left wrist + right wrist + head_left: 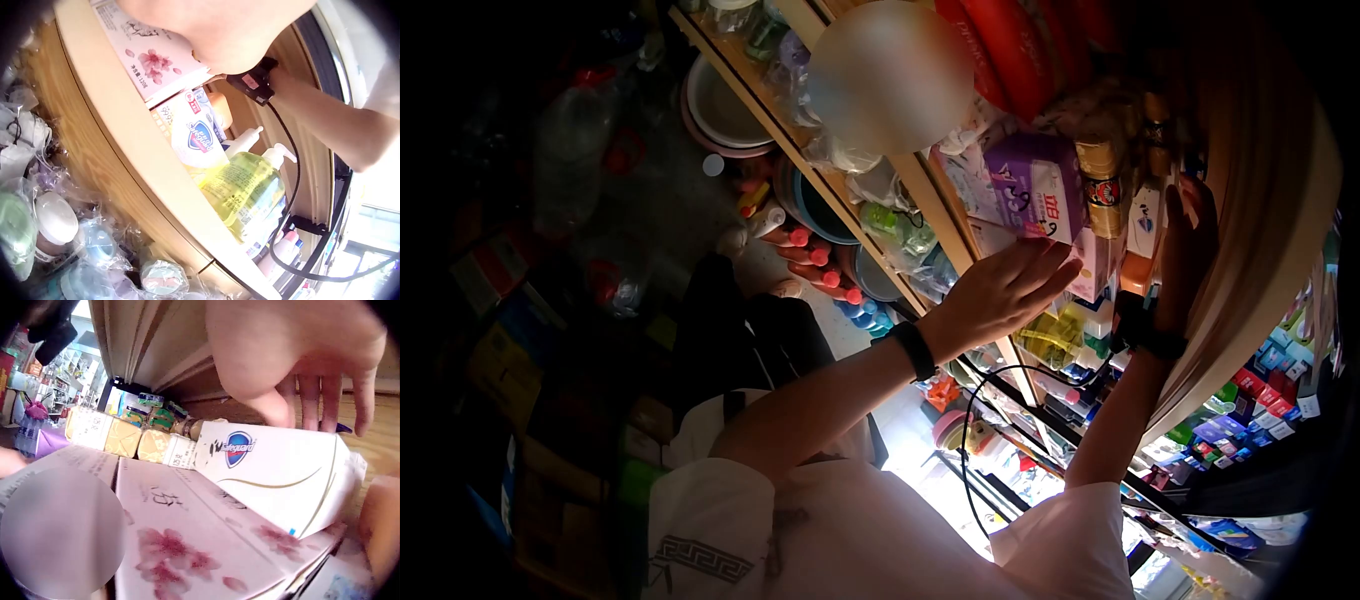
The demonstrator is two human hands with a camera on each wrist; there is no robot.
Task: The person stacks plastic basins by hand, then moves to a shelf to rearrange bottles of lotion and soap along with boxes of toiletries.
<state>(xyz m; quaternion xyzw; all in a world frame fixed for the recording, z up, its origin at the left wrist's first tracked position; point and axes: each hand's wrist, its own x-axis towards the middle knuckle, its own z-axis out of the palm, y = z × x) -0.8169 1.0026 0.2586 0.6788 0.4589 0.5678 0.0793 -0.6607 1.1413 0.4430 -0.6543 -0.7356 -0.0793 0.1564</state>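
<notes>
My left hand (1005, 285) reaches over the shelf edge with its fingers extended, fingertips right at a pink box. In the left wrist view this hand (219, 28) overlaps the pink box (153, 62) printed with blossoms. Deeper in the shelf, my right hand (1190, 240) is beside a white Safeguard box (1143, 218). The right wrist view shows that box (275, 469) tilted on top of blossom-printed boxes (169, 519). My right hand's fingers (309, 394) point down behind the box, its thumb close to the upper edge; fingertips are partly hidden.
Gold-wrapped packs (1100, 185) and a purple package (1035, 185) stand farther along the shelf. Another Safeguard box (197, 131) and a yellow pump bottle (244, 187) line the shelf edge (156, 181). Bagged items (56, 219) lie below. A black cable (290, 194) hangs from the right wrist.
</notes>
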